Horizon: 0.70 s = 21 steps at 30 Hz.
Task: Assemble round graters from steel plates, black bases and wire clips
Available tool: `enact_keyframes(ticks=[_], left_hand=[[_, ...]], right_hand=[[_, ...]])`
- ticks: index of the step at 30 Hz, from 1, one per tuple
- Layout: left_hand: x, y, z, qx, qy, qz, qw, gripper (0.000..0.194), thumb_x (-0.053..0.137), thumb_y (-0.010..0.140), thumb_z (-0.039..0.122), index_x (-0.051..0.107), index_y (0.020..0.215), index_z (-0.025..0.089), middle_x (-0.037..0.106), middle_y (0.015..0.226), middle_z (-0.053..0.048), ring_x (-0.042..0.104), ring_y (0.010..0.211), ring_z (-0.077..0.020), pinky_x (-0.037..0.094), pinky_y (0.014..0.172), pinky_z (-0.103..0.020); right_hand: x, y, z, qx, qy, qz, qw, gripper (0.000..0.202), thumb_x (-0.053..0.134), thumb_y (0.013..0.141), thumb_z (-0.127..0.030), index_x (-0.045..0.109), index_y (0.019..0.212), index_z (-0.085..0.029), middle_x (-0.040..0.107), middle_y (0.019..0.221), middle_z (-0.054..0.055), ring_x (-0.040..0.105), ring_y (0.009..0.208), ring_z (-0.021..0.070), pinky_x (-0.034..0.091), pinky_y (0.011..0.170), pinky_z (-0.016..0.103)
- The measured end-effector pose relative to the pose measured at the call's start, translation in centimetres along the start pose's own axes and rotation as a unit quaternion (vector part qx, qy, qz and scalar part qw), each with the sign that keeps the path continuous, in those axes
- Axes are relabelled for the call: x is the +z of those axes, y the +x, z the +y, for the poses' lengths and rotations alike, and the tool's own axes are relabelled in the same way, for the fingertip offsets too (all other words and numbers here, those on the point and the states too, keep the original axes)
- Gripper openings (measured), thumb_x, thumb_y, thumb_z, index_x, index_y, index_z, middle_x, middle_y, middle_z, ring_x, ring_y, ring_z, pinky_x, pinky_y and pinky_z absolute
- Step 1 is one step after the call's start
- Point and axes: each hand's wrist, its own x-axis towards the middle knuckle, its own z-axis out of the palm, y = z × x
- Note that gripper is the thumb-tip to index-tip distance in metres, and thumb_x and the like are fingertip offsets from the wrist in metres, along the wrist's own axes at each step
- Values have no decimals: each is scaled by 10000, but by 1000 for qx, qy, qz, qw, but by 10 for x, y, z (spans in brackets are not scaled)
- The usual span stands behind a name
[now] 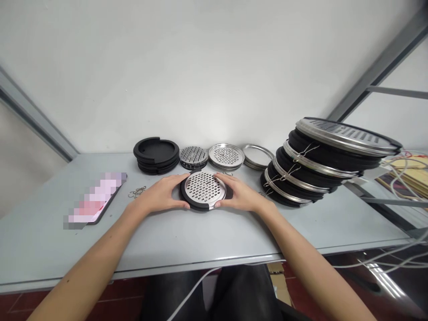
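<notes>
A round perforated metal disc [204, 187] sits in a black ring [197, 205] on the grey table, in front of me. My left hand [169, 193] grips the black ring's left side, thumb at the front and fingers behind. On the opposite side, my right hand [236, 192] holds the disc's right edge between thumb and fingers. Behind them stand a stack of black rings [157, 154], a stack of small grater discs [193, 156], a stack of perforated discs [226, 156] and a stack of plain metal rings [258, 156].
A tall leaning stack of assembled black and metal discs [310, 165] with wire clips rises at the right. Small metal clips [137, 192] and a phone [100, 198] lie at the left. White cables [401, 178] hang by the right frame.
</notes>
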Motion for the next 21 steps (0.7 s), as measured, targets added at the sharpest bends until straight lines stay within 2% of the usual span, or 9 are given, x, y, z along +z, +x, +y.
enact_keyframes(ticks=[5,14,21], left_hand=[[1,1,1,0,3,8,1000,942,759,666,620,391,1461,274,463,1482,-64,456,1329,-317,371,1109,-456],[0,2,5,20,14,8,1000,922,745,691,610,375,1468,278,464,1483,-55,469,1321,-302,380,1102,-435],[0,2,12,47,24,4,999,932,718,701,644,373,1468,243,445,1492,-84,417,1357,-315,339,1130,-446]], right_hand=[[0,0,0,4,-7,4,1000,987,745,660,-643,404,1459,-174,440,1474,190,432,1353,357,358,1111,547],[0,0,0,11,-7,-9,1000,982,727,678,-648,387,1470,-178,395,1506,180,384,1388,350,336,1131,543],[-4,2,-6,-7,-18,5,1000,999,759,633,-653,430,1440,-166,480,1439,202,466,1318,374,377,1084,564]])
